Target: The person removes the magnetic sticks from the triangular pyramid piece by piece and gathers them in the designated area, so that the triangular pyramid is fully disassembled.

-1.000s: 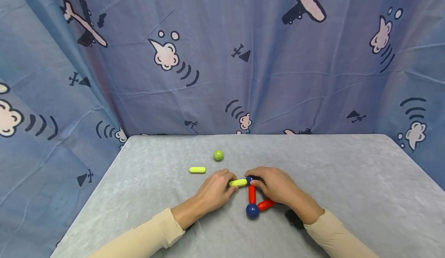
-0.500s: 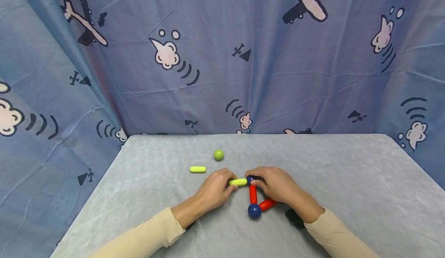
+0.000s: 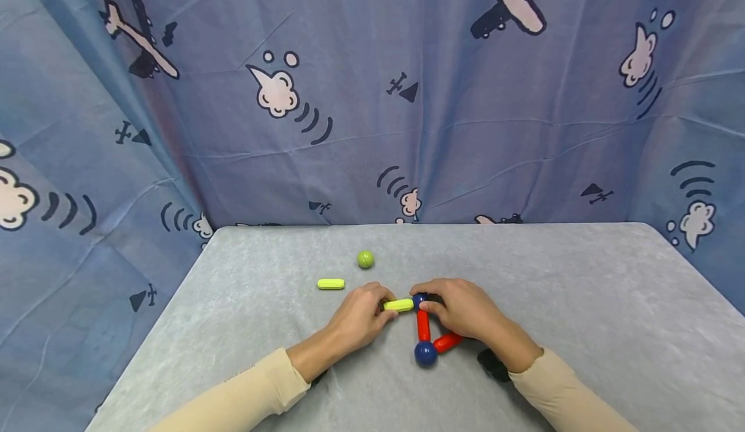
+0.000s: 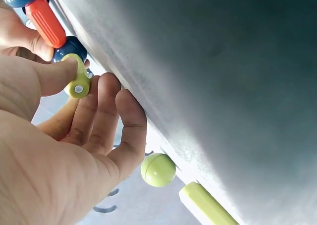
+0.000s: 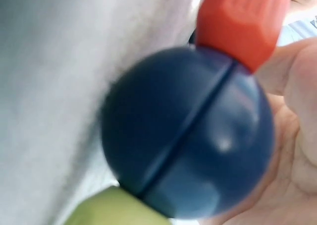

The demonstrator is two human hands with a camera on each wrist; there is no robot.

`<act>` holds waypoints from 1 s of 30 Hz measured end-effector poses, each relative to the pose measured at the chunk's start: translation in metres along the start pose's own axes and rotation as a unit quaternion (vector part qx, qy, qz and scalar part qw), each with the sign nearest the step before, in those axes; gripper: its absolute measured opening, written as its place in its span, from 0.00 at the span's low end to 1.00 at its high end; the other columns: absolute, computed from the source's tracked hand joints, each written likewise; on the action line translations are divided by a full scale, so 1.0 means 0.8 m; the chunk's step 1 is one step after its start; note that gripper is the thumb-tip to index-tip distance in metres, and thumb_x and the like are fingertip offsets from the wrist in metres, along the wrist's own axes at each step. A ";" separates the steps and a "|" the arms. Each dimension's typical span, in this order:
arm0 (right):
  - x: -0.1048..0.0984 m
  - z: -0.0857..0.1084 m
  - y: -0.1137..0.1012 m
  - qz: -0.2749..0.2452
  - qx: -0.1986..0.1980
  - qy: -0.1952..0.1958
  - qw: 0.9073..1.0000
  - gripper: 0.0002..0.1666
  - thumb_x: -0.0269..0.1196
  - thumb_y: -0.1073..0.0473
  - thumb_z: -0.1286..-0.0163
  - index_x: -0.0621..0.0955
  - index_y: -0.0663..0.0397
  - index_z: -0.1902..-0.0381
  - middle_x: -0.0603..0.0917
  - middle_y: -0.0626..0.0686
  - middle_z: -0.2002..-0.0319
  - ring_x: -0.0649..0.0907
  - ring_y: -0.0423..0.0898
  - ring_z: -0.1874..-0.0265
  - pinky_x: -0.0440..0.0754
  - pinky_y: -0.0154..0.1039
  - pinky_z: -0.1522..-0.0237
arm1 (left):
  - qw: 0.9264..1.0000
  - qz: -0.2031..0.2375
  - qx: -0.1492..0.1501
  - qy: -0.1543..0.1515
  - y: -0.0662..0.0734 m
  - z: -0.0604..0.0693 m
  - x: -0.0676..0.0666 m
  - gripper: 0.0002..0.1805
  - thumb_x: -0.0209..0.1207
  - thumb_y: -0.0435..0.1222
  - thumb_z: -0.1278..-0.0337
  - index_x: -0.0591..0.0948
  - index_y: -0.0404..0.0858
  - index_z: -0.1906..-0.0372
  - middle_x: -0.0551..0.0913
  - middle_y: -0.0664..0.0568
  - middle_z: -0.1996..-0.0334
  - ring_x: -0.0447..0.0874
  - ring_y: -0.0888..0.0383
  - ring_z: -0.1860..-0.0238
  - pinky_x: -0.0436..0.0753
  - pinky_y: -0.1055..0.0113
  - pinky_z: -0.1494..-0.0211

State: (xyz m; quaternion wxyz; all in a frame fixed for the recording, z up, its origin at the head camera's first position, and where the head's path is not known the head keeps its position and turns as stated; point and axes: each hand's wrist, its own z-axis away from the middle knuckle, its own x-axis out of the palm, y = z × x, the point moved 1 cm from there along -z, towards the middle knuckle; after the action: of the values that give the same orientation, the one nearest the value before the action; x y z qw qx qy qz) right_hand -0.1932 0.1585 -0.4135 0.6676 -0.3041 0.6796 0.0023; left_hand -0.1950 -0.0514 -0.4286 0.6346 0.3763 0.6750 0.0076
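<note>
My left hand (image 3: 359,315) pinches a yellow-green rod (image 3: 399,305) between thumb and fingers; in the left wrist view its round end shows. The rod's right end meets a dark blue ball (image 3: 419,301), which my right hand (image 3: 462,309) holds by thumb and fingers. From that ball a red rod (image 3: 423,325) runs toward me to a second blue ball (image 3: 426,354). Another red rod (image 3: 447,342) leads from there under my right hand. The right wrist view has a large blue ball (image 5: 188,133) touching a red rod (image 5: 245,24) and a yellow-green piece (image 5: 116,210).
A loose yellow-green rod (image 3: 331,284) and a green ball (image 3: 365,259) lie on the grey table (image 3: 553,277), beyond my left hand. Behind the table hangs a blue curtain (image 3: 349,96) printed with planes. Something black (image 3: 493,365) sits under the right wrist.
The nearer blue ball and its red rods have shifted slightly to the right since a second ago. Both hands keep their hold, in almost the same place.
</note>
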 end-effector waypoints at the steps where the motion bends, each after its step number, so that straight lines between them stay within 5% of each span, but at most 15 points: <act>1: 0.000 0.000 0.000 0.000 0.004 -0.001 1.000 0.14 0.68 0.55 0.34 0.86 0.40 0.50 0.88 0.46 0.53 0.85 0.46 0.57 0.82 0.51 0.51 | 1.000 0.001 -0.001 0.000 0.000 0.000 0.000 0.09 0.69 0.38 0.42 0.86 0.39 0.59 0.82 0.54 0.68 0.74 0.68 0.71 0.75 0.76 0.67; 19: -0.008 0.003 0.010 -0.006 0.034 -0.003 0.999 0.17 0.67 0.56 0.33 0.86 0.44 0.47 0.87 0.53 0.47 0.85 0.54 0.48 0.80 0.56 0.46 | 0.999 0.029 -0.030 -0.001 -0.006 0.011 -0.004 0.07 0.69 0.34 0.43 0.85 0.38 0.60 0.81 0.54 0.68 0.71 0.67 0.72 0.73 0.75 0.68; 30: -0.007 0.003 0.012 -0.010 0.046 -0.006 0.999 0.17 0.66 0.56 0.33 0.85 0.44 0.46 0.86 0.53 0.45 0.85 0.54 0.46 0.80 0.57 0.45 | 1.000 0.019 -0.010 -0.007 -0.007 0.014 -0.006 0.07 0.69 0.35 0.44 0.86 0.38 0.61 0.80 0.56 0.70 0.71 0.68 0.73 0.73 0.76 0.69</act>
State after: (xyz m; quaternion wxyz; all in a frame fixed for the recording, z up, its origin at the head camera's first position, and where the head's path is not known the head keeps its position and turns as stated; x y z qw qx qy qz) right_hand -0.1955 0.1695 -0.4123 0.6849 -0.2798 0.6719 -0.0342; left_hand -0.1886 -0.0636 -0.4292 0.6428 0.3831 0.6629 0.0237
